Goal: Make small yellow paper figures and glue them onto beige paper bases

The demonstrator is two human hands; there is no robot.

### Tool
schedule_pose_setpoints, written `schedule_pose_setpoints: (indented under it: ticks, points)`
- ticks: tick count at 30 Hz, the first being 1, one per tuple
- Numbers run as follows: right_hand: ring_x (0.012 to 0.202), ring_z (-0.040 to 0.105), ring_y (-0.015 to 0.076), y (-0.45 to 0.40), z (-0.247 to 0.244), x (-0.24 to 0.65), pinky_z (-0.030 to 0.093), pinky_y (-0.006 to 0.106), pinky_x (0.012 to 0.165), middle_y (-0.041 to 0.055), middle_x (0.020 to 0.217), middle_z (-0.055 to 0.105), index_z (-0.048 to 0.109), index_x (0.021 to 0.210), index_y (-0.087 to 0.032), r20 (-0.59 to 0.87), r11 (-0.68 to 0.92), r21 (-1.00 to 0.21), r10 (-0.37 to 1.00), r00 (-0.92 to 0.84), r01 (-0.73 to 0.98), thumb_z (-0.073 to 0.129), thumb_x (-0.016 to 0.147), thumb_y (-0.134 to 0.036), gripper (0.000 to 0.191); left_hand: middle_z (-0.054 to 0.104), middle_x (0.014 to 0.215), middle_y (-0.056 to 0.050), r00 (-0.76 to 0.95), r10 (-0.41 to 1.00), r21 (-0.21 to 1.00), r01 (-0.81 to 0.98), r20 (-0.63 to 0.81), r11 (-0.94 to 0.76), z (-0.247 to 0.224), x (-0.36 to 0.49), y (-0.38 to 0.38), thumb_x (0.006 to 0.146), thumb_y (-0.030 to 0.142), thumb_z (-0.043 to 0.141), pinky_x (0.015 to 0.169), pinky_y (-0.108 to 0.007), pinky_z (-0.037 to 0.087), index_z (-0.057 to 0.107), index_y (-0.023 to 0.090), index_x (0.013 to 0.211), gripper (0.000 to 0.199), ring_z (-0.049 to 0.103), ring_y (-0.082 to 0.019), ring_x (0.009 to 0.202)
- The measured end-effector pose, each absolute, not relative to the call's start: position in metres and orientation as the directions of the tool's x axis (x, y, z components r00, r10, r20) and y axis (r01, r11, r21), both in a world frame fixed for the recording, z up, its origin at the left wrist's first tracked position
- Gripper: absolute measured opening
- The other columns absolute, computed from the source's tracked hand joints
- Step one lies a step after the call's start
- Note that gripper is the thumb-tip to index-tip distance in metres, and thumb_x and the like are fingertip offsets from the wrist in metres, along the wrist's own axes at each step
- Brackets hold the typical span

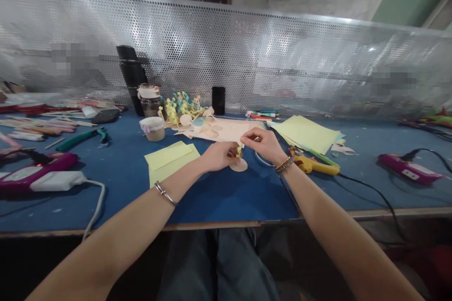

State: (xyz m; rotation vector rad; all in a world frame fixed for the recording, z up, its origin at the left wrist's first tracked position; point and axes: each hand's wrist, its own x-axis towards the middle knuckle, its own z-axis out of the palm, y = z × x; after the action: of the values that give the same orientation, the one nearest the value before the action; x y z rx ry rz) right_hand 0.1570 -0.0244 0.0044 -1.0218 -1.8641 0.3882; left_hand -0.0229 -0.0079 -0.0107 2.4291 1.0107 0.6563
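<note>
Over the middle of the blue table, my left hand (224,154) is closed in a pinch on a small yellow paper piece (239,151). Just below that piece is a round beige disc (239,166); whether the two are joined I cannot tell. My right hand (264,145) hovers close on the other side, thumb and fingertips pressed together above the yellow piece. What those fingertips hold, if anything, is too small to make out. Yellow paper sheets (169,160) lie left of my left hand. A yellow glue gun (314,164) rests beside my right wrist.
Behind my hands are beige paper (233,128), a cluster of yellow and teal paper pieces (180,108), a cup (154,130), a jar (151,99) and a phone (218,100). Green-handled pliers (79,140) and purple power strips (406,168) flank them. A perforated metal screen (197,51) stands behind.
</note>
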Motion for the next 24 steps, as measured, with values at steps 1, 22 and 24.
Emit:
schedule_pose_setpoints:
  ticks: [1,22,24]
  points:
    - [0.067,0.056,0.0126,-0.024,0.004,0.156,0.043,0.024,0.06,0.0038,0.076,0.065,0.067,0.072,-0.017,0.596,0.612,-0.624,0.775,-0.211,0.486,0.061,0.074,-0.032,0.017,0.064,0.08,0.001,0.626,0.737,0.539,0.54,0.257,-0.647,-0.01,-0.023,-0.008,0.068,0.028,0.06,0.064,-0.023,0.039,0.059,0.02,0.08,0.015,0.059,-0.015,0.073]
    - [0.061,0.053,0.0113,-0.025,0.003,0.153,0.04,0.024,0.055,0.0031,0.071,0.064,0.067,0.068,-0.016,0.62,0.633,-0.613,0.756,-0.209,0.472,0.062,0.074,-0.027,0.013,0.068,0.088,-0.003,0.605,0.756,0.545,0.557,0.251,-0.627,-0.008,-0.041,0.007,0.062,0.007,0.042,0.074,-0.027,0.044,0.056,0.018,0.102,0.044,0.061,-0.015,0.083]
    - [0.062,0.053,0.0114,-0.026,0.002,0.153,0.04,0.024,0.055,0.0031,0.072,0.064,0.067,0.068,-0.016,0.621,0.631,-0.613,0.757,-0.204,0.475,0.062,0.074,-0.027,0.013,0.068,0.088,-0.003,0.612,0.752,0.522,0.571,0.242,-0.633,-0.011,-0.042,0.009,0.063,0.008,0.043,0.074,-0.026,0.043,0.056,0.018,0.102,0.043,0.061,-0.015,0.083]
